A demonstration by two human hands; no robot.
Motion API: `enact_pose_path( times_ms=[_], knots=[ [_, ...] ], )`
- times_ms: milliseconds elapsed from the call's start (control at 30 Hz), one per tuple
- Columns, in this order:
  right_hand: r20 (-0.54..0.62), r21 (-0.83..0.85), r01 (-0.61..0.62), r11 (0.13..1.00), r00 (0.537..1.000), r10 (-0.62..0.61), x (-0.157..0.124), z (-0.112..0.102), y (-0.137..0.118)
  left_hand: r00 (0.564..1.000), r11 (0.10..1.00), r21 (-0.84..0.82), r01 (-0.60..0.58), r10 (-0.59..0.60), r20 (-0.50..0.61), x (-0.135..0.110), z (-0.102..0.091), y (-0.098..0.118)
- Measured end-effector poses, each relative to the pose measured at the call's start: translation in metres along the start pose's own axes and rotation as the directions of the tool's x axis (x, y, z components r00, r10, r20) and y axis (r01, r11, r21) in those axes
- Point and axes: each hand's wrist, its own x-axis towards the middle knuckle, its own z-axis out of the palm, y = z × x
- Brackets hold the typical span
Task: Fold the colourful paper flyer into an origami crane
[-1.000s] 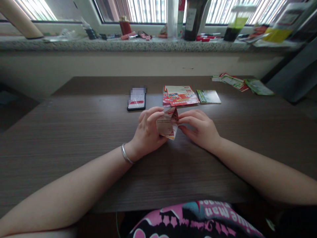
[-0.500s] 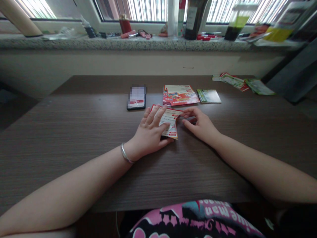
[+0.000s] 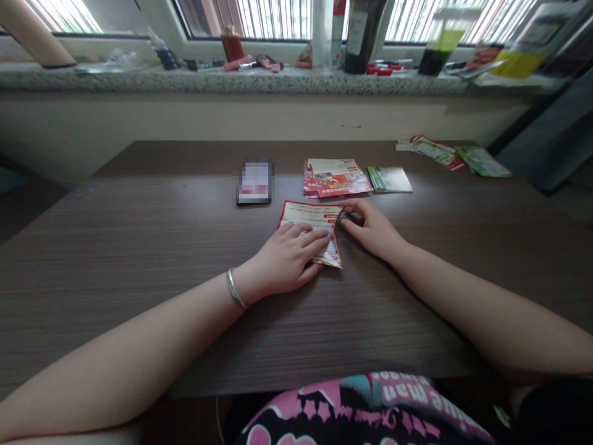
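A printed leaflet, cream with red edges and red headings, lies on the table in front of me, its right side a little bent. My left hand rests palm down across its lower middle, fingers stretched out and covering much of the print. At the upper right corner my right hand has its fingertips curled onto the paper, with the thumb just below beside the bent edge. Beyond it sits a stack of red and cream leaflets.
A phone lies left of the stack. Right of it is a small pile of green-white cards; more packets are scattered at the far right corner. Bottles and small items line the granite windowsill behind the table.
My left hand has slid down and slightly right over the leaflet, its fingers closer together, uncovering the top part. The leaflet's lower corner has shifted toward me and right. My right hand stays at the corner.
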Motion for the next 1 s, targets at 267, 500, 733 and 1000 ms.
enact_pose_path(
  times_ms=[267, 500, 733, 1000],
  knots=[
    [-0.049, -0.01, -0.039, 0.999, 0.998, 0.038, -0.0004, 0.0016, -0.0063, 1.0, 1.0, -0.007, -0.004, 0.004, 0.0, 0.0024, 0.0, 0.0009],
    [-0.072, 0.082, -0.018, 0.996, 0.997, 0.024, -0.0007, 0.0033, -0.0082, 0.999, 0.999, 0.01, -0.034, 0.034, 0.007, 0.004, -0.0014, 0.0008],
    [-0.097, 0.086, -0.005, 0.996, 0.995, 0.014, -0.0024, 0.0036, -0.0076, 0.991, 0.99, -0.064, -0.128, 0.13, 0.03, 0.0059, -0.001, -0.0015],
    [-0.146, 0.198, 0.013, 0.98, 0.989, 0.016, -0.0007, 0.002, -0.0066, 0.998, 0.998, -0.061, -0.017, 0.02, 0.061, 0.0028, 0.0017, -0.0022]
  ],
)
